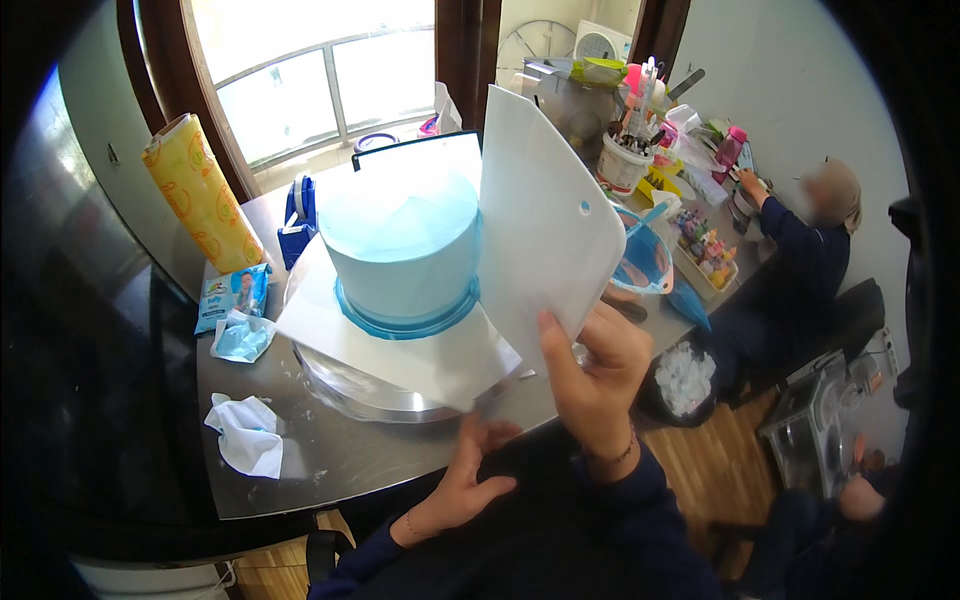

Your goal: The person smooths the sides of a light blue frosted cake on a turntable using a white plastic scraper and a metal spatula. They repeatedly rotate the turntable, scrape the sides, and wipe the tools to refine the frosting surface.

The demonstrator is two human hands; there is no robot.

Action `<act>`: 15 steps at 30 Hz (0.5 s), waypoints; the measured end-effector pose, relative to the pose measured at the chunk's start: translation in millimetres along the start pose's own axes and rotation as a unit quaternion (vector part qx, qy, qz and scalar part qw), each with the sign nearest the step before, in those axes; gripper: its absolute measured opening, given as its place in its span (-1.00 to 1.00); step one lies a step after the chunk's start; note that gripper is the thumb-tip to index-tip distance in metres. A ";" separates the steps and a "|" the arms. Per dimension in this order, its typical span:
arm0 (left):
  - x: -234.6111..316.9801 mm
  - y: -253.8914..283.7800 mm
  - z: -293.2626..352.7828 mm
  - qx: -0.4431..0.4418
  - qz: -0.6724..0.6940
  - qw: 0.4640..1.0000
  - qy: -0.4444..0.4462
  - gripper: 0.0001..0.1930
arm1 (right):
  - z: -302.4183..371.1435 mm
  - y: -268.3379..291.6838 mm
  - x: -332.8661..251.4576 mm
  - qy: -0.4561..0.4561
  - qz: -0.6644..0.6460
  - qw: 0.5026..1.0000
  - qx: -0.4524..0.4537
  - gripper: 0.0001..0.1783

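A tall round cake (405,265) covered in pale blue frosting stands on a white square cake board (430,360). Darker blue frosting rings its base. Beneath the board is a round metal turntable (370,395). My right hand (600,375) grips the lower edge of a large white cake scraper (545,210) with a small hole near one corner. The scraper stands upright along the cake's right side; whether it touches the frosting I cannot tell. My left hand (465,480) has its fingers stretched out at the turntable's near edge, holding nothing.
Left on the metal table (330,470) are a yellow roll (205,195), a blue tape dispenser (298,225), a wipes pack (232,297) and crumpled wipes (247,437). At right stand a blue frosting bowl (645,255) and a tub of tools (622,165). A co-worker (805,240) sits beyond.
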State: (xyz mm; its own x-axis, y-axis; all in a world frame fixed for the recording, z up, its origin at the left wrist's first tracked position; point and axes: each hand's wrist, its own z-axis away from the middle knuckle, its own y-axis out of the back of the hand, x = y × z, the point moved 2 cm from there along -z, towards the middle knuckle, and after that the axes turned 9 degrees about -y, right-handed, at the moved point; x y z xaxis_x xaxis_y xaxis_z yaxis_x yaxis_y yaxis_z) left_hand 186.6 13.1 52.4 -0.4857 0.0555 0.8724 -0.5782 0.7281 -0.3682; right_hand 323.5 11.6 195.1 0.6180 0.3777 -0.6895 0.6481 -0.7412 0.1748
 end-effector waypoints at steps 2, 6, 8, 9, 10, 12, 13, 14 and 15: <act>1.8 4.0 -0.3 0.110 0.029 0.993 0.018 -0.15 | 0.4 0.3 0.4 0.003 -0.004 1.000 0.000 -0.93; 10.5 20.0 -5.3 0.316 0.148 0.915 -0.203 -0.11 | 0.3 1.4 0.7 0.001 -0.010 1.000 -0.001 -0.92; 9.0 12.1 -4.4 0.196 0.132 0.953 -0.187 -0.15 | 0.6 1.9 0.3 -0.002 -0.006 1.000 0.002 -0.92; 7.2 11.1 -4.7 0.133 0.043 0.982 -0.124 -0.17 | 0.8 1.8 0.1 -0.005 -0.004 1.000 0.003 -0.92; 5.0 7.9 -3.6 0.040 -0.052 0.995 -0.069 -0.19 | 0.7 1.9 0.1 -0.008 -0.001 1.000 0.006 -0.92; 1.7 4.7 -1.8 0.017 -0.110 0.993 -0.041 -0.21 | 0.6 2.4 0.3 -0.010 -0.004 1.000 0.006 -0.92; 1.6 5.7 -1.6 0.090 -0.073 0.991 -0.070 -0.21 | 0.9 3.1 0.4 -0.012 -0.004 1.000 0.005 -0.92; 1.4 5.6 -1.7 0.133 -0.046 0.985 -0.098 -0.22 | 0.9 3.5 0.5 -0.011 -0.002 1.000 0.004 -0.92; 3.4 10.5 -2.2 0.226 0.032 0.959 -0.167 -0.19 | 0.5 3.8 0.9 -0.010 -0.001 1.000 0.003 -0.92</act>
State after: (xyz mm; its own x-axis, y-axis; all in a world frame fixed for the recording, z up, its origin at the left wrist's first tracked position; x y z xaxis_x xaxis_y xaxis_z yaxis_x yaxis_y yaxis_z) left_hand 180.3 22.4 52.2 -0.6683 -0.1866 0.7201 -0.7293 0.3553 -0.5847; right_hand 326.3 8.8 194.7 0.6074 0.3688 -0.7036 0.6474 -0.7431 0.1694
